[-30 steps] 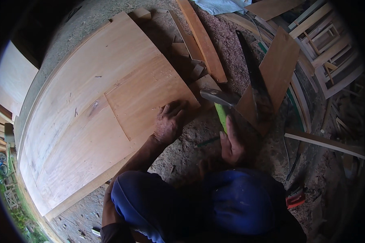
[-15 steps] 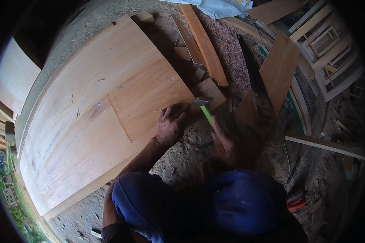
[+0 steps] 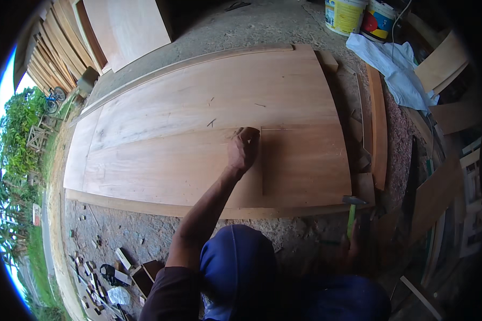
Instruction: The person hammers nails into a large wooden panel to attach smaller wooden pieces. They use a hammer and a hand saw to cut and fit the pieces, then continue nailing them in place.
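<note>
A large pale plywood panel (image 3: pixel 160 166) lies flat on a wooden frame. My left hand (image 3: pixel 243 148) is over its middle, fingers curled together beside a seam; anything pinched in them is hidden. A few thin dark nails (image 3: pixel 211 123) lie loose on the panel just left of and beyond that hand. At the panel's near right corner, my right hand (image 3: pixel 351 247), dim in shadow, grips a hammer (image 3: pixel 351 218) by its green handle. The hammer's metal head sits beside a small wood block (image 3: pixel 363 188) at the corner.
An orange-brown timber (image 3: pixel 379 128) and a white sheet (image 3: pixel 393 67) lie right of the panel. Two buckets (image 3: pixel 345 16) stand at the far right. Board offcuts (image 3: pixel 438 192) and a handsaw (image 3: pixel 411 174) are at right. Wood scraps (image 3: pixel 93 281) litter the ground at lower left.
My view has swung left. My left hand has left the panel's near right edge and reached in to its middle, near the loose nails. The hammer stays in my right hand by the corner.
</note>
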The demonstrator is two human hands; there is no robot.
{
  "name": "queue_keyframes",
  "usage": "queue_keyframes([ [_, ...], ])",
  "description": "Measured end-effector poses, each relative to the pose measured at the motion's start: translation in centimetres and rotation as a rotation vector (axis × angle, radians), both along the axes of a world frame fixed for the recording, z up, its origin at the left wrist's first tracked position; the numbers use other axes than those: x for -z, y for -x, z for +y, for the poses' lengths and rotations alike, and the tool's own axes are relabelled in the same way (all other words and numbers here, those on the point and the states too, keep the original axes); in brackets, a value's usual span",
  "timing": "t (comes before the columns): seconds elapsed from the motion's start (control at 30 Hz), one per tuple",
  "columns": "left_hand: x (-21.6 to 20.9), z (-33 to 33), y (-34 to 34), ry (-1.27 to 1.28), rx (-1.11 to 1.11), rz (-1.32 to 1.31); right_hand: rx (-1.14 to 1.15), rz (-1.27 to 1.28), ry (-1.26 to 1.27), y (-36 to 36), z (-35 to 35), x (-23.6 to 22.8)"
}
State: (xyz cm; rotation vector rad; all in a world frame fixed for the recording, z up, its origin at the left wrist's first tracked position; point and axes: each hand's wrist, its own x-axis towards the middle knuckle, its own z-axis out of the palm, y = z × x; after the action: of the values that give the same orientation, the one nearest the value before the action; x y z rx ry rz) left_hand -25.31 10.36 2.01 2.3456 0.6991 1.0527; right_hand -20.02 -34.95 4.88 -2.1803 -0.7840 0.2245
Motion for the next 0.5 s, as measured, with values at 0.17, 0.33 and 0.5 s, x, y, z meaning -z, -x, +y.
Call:
queue_keyframes([
  [0.17,-0.4,16.3,4.7,0.279,-0.497,0.039,0.016,-0.225,0.218,-0.4,-0.1,-0.9],
  [0.33,0.9,22.8,0.7,0.217,-0.456,0.236,0.187,-0.053,0.088,0.8,1.8,-1.8],
  [0.5,3.4,23.7,-2.6,0.092,-0.570,0.538,0.128,-0.204,0.268,-0.7,0.2,-3.5],
])
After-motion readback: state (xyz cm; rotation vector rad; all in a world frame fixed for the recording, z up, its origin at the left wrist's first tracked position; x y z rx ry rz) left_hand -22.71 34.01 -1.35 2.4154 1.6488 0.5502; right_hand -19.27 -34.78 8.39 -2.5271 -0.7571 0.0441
